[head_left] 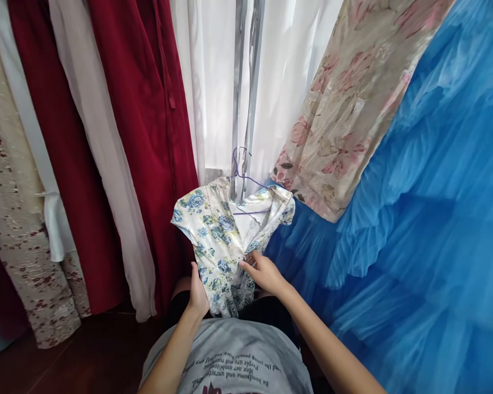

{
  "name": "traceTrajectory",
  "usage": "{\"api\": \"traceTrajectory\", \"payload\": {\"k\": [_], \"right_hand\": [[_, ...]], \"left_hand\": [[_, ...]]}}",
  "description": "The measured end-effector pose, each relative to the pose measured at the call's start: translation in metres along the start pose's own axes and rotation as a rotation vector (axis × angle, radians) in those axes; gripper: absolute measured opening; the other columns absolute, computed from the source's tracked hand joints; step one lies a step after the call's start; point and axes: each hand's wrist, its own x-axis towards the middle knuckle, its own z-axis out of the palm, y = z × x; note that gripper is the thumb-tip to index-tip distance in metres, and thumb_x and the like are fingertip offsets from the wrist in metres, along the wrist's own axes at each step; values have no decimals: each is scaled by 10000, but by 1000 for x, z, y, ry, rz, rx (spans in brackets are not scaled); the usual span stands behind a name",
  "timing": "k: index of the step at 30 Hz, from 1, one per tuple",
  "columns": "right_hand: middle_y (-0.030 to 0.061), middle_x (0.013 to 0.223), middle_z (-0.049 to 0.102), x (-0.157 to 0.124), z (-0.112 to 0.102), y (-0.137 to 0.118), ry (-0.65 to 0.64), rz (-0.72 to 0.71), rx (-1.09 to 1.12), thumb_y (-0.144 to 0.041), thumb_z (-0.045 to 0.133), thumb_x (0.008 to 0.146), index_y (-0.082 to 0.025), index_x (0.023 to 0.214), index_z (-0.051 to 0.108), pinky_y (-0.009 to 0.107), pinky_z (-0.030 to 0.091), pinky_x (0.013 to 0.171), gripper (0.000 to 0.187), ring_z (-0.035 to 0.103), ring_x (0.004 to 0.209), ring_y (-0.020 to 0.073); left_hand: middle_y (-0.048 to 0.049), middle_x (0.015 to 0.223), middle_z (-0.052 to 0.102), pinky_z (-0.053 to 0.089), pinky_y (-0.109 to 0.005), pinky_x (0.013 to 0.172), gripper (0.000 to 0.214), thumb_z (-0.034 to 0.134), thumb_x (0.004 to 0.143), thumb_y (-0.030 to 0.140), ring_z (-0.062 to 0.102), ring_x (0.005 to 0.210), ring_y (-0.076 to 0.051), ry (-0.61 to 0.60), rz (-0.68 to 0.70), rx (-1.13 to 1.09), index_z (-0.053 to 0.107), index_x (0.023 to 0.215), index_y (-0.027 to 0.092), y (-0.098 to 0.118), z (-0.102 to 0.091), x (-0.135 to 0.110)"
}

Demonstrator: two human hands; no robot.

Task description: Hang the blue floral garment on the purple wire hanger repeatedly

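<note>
A small white dress with blue flowers point(217, 227) hangs on a purple wire hanger point(246, 180), hooked on a metal rack post point(242, 98). My left hand point(198, 293) grips the dress's left side near the waist, fingers closed on the cloth. My right hand point(263, 271) pinches the front of the dress at the middle, just below the open neckline. The lower part of the dress is bunched between my hands.
Dark red garments point(148, 109) and white ones point(98, 137) hang at the left, with beige patterned cloth point(20, 246) beside them. A pink floral fabric point(353, 93) and a big blue tulle skirt point(427, 219) fill the right. White curtain point(287, 71) behind. Dark wood floor point(86, 355) below.
</note>
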Motion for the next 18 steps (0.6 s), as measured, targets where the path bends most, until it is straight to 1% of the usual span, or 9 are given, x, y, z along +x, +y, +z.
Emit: {"api": "traceTrajectory", "payload": {"k": [2,4,5,8,11,13,14,15,18], "right_hand": [[11,697,647,10,13,1,28,-5,35,-402,559,950,-205,773,550,274,403,628,264,582,645,176],[-5,627,612,17,22,-3,57,-15,116,-351,482,971,-217,715,500,272,397,620,290,564,606,167],[-12,598,599,18,25,-5,63,-11,162,-343,471,967,-217,705,502,270,395,612,292,555,585,163],[-19,533,572,17,24,-6,35,60,312,-379,530,914,-201,689,573,267,373,568,290,516,520,150],[-29,467,523,13,16,0,-16,159,488,-386,590,833,-184,646,615,264,328,515,276,439,450,127],[-40,435,489,10,14,3,-42,198,560,-392,592,803,-184,631,613,259,288,478,271,387,411,113],[-44,426,479,9,14,4,-48,210,576,-401,590,799,-184,635,615,256,269,463,273,368,396,107],[-45,420,479,8,15,4,-58,218,582,-413,593,797,-182,645,623,252,256,453,278,358,386,104],[-34,415,518,5,22,-2,-128,217,602,-443,634,794,-173,670,652,244,255,440,298,365,374,96]], "left_hand": [[-106,1247,711,565,-453,986,678,482,845,780,659,1206,-310,92,12,-83,652,1271,282,-12,12,-3],[-99,1218,729,550,-457,1011,588,761,735,576,661,1204,-329,110,10,-88,666,1229,272,-18,18,-3],[-98,1199,735,539,-455,1027,559,814,706,479,659,1206,-331,118,22,-65,670,1201,264,-20,17,-2],[-85,1148,736,504,-451,1072,394,774,762,392,648,1211,-319,238,145,83,663,1116,260,-22,-2,5],[-83,1175,686,502,-462,1058,264,651,833,332,634,1195,-305,509,321,275,603,1085,272,-22,-27,9],[-89,1207,638,513,-456,1022,238,595,858,310,614,1194,-297,637,422,377,560,1092,286,-22,-31,8],[-87,1199,627,516,-443,1001,228,585,869,311,612,1181,-290,623,465,424,551,1093,293,-21,-26,6],[-82,1184,628,516,-429,984,229,590,874,313,615,1162,-282,537,503,472,551,1099,296,-20,-19,4],[-68,1094,670,511,-385,930,236,618,875,302,650,1055,-254,104,557,566,576,1102,257,-19,15,2]]}}
